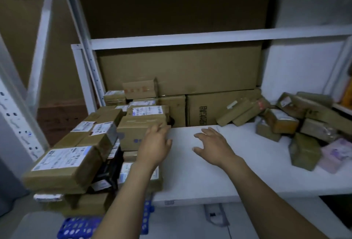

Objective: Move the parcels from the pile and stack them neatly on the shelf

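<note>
Pile [297,122]: loose parcels, right end of shelf [209,172]. Stack [80,155]: left end, overhanging shelf edge. Left hand [155,147] at brown box [133,134], right hand [213,146] over bare shelf; both grips apart, empty. Risk: sideways shove tips uneven stack.

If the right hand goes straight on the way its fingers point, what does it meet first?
Over the bare shelf the way looks free; the right hand would probably first meet the cartons at the back.

On the white shelf [219,177], jumbled brown parcels [283,120] at the right end, big cartons [205,111] along the back
</note>
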